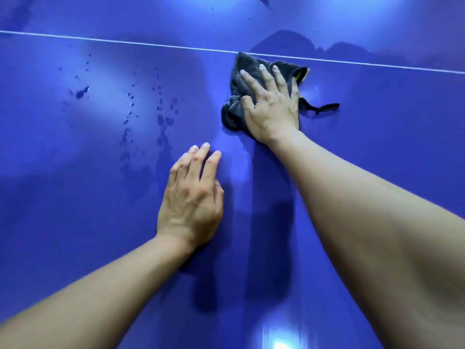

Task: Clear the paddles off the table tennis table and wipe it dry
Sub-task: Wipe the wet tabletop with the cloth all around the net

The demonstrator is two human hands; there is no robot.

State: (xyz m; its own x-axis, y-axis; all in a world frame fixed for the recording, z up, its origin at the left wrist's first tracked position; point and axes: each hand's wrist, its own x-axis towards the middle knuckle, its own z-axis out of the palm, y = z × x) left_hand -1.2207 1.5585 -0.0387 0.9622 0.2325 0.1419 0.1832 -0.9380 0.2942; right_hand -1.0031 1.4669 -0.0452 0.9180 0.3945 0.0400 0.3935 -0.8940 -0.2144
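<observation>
Plainly the main risk is missed water: the right hand lies flat with fingers spread, pressing the cloth rather than gripping it, so a fast stroke could let the bunched cloth slide out from under the palm or roll up and smear the wet instead of lifting it. The drops sit left of that hand and just beyond the left hand's fingertips, and if the strokes stay on the right side they would be skipped. A darker wet patch also shows past the white line, beyond the right hand's fingers, and looks easy to overlook. The left hand is open too, fingers straight and close together, resting on the table and holding nothing; it seems to brace the reach, and on a slick top it might slip. The cloth is under the right hand, its far corner touching the line, a thin loop trailing out to that hand's right. The cloth lies ahead and to the right of the left hand, apart from it. No paddles are in view near either hand.
</observation>
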